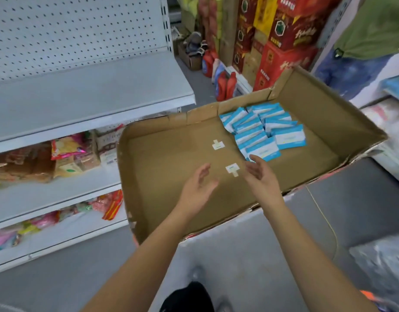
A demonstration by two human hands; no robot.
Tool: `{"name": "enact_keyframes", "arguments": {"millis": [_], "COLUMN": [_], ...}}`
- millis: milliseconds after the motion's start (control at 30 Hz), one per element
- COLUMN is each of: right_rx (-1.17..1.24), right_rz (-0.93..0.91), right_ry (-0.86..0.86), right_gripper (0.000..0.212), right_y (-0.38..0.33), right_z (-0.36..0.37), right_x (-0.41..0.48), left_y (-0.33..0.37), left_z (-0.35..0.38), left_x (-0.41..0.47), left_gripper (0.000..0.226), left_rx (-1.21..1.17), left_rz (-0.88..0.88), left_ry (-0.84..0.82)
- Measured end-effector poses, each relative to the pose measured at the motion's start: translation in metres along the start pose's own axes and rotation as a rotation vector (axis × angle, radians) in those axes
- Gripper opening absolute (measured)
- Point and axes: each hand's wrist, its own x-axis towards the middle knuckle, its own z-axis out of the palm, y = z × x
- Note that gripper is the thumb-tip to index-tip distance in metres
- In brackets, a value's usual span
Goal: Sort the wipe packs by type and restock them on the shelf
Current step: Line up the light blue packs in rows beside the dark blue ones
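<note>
A wide, shallow cardboard box [162, 158] lies open in front of me. Several blue-and-white wipe packs [263, 129] are heaped in its far right part. My left hand [199, 188] hovers over the bare box floor, fingers relaxed, holding nothing. My right hand [260, 174] is held palm-inward beside it, fingertips close to the nearest pack, also holding nothing. The top white shelf [86, 93] on my left has a pegboard back and nothing on it.
Lower shelves [58, 190] on the left carry snack bags. Red cartons [284, 41] and red bottles [225, 85] stand at the far end of the aisle. A person in a green top [374, 25] stands at the upper right. White shelving with bagged goods [394, 131] runs along the right.
</note>
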Motion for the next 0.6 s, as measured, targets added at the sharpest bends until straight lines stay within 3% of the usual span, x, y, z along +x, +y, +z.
{"name": "enact_keyframes", "arguments": {"millis": [400, 600], "right_rx": [-0.259, -0.314], "right_rz": [0.13, 0.174], "right_ry": [0.032, 0.089], "right_gripper": [0.039, 0.042], "right_y": [0.038, 0.038], "right_z": [-0.106, -0.158], "right_x": [0.136, 0.203], "left_y": [-0.006, 0.006], "left_z": [0.122, 0.168], "left_x": [0.136, 0.187], "left_gripper": [0.035, 0.041], "left_rx": [0.164, 0.375], "left_rz": [-0.009, 0.214], "left_ry": [0.087, 0.044]}}
